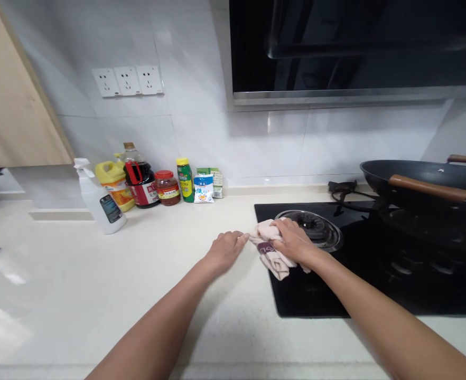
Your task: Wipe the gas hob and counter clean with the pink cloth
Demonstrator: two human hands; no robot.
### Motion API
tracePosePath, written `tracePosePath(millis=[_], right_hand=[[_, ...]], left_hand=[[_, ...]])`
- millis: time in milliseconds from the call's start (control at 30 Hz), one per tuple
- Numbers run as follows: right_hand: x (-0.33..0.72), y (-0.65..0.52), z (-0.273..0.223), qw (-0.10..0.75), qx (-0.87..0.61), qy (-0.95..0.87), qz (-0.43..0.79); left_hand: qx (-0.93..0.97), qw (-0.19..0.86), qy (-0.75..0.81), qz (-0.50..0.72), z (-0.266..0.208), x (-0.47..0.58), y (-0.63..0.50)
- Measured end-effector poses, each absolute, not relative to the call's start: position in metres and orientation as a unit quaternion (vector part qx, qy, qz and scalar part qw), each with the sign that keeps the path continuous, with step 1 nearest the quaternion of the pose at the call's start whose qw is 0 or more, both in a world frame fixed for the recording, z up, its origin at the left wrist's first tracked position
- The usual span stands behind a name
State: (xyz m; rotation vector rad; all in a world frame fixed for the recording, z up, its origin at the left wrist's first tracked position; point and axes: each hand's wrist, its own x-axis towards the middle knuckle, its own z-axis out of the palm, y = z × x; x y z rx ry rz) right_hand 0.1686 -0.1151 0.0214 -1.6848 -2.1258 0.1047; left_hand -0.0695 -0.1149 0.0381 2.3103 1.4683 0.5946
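A pale pink cloth (273,262) with a dark purple label lies bunched over the left edge of the black gas hob (316,295). My right hand (294,240) is closed over the cloth, pressing it near the metal burner ring (334,240). My left hand (225,250) rests palm down on the pale counter (154,295), left of the hob. Its thumb side reaches the cloth's left corner; whether they touch is unclear. Its fingers look stretched out but are foreshortened.
A large wok (415,182) with wooden handles sits on the hob's right side, below the range hood (336,53). Along the wall stand a white spray bottle (100,203), a yellow jug (116,184), a dark sauce bottle (141,182), a red-lidded jar (167,189), a green container (185,182) and packets (204,189).
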Motion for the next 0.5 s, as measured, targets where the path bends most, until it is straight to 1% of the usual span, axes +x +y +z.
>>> tracePosePath(millis=[67,200,400,500], right_hand=[[0.172,-0.117,0.024,0.207,-0.586,-0.782,0.043],[0.165,-0.136,0.039,0.187,-0.440,-0.869,0.131],[0.133,-0.176,0.055,0.078,-0.288,-0.921,0.250],[0.126,-0.184,0.058,0.055,-0.241,-0.923,0.296]], left_hand=[[0.813,0.170,0.516,0.209,0.039,-0.070,-0.115],[0.812,0.173,0.516,0.211,0.040,-0.070,-0.115],[0.813,0.168,0.520,0.201,0.040,-0.068,-0.115],[0.820,0.138,0.527,0.175,0.040,-0.067,-0.117]])
